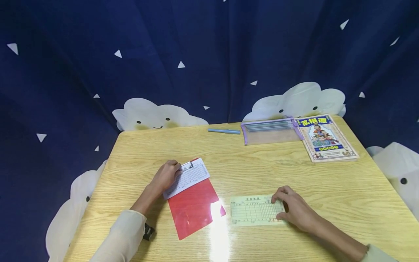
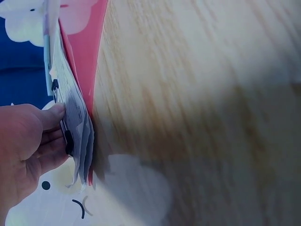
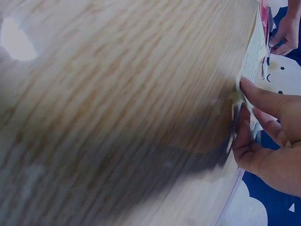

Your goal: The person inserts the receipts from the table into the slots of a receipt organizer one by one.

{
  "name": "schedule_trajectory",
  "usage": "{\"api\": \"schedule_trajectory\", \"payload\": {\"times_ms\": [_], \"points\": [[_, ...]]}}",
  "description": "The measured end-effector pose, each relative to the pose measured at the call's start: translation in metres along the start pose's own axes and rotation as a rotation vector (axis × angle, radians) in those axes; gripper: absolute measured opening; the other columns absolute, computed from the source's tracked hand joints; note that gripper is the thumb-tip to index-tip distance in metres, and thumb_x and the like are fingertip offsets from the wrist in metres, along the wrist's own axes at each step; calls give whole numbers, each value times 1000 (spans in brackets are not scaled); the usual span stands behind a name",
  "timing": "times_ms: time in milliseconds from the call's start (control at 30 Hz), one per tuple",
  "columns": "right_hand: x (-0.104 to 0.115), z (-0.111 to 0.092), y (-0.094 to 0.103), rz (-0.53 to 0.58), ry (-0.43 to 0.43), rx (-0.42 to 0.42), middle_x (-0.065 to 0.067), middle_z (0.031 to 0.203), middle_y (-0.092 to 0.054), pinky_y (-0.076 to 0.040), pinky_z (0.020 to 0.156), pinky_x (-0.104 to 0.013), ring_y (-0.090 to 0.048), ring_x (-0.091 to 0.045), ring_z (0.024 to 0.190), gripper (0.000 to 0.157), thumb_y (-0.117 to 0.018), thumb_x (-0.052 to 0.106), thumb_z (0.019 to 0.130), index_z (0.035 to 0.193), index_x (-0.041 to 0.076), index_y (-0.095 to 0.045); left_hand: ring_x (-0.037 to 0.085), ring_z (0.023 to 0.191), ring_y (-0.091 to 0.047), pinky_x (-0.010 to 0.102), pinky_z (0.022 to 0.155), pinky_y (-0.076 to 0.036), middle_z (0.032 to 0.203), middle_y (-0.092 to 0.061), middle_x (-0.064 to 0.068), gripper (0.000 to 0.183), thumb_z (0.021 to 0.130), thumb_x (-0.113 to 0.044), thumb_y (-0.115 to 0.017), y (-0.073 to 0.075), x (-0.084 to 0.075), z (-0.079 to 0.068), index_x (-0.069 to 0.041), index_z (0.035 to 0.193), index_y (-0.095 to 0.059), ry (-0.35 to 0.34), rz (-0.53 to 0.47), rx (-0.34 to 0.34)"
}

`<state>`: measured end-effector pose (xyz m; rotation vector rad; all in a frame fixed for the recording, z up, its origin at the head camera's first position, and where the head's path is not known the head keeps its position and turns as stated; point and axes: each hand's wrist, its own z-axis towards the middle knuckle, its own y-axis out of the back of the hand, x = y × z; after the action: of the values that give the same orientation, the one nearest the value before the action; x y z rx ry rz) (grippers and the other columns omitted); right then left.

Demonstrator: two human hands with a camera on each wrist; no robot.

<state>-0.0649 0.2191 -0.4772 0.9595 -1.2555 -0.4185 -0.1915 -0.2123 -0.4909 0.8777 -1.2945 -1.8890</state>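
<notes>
A red clipboard [image 1: 196, 209] lies at a slant left of centre, with white printed forms [image 1: 193, 176] across its upper part under a metal clip [image 1: 187, 166]. My left hand [image 1: 166, 175] grips the clip at the top end; its thumb presses on the clip in the left wrist view, where the forms' edges [image 2: 84, 136] fan apart. To the right, a pale green printed form [image 1: 253, 211] lies on the table. My right hand [image 1: 296, 211] holds its right end between thumb and fingers, also seen in the right wrist view.
A blue pen [image 1: 224, 131] lies near the wooden table's [image 1: 157, 145] back edge. Beside it are a clear pencil case [image 1: 273, 136] with purple trim and an illustrated book [image 1: 327, 140] at the back right. A dark blue curtain [image 1: 203, 43] hangs behind.
</notes>
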Motion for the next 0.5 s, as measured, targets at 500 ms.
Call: {"api": "schedule_trajectory", "payload": {"times_ms": [500], "points": [[1, 17, 14, 195, -28, -40, 6, 63, -41, -32, 45, -19, -31, 2, 51, 31, -73, 11, 80, 110, 12, -64, 25, 80, -61, 37, 71, -53, 84, -62, 11, 7, 81, -2, -71, -2, 0, 2, -2, 81, -64, -11, 16, -2]]}}
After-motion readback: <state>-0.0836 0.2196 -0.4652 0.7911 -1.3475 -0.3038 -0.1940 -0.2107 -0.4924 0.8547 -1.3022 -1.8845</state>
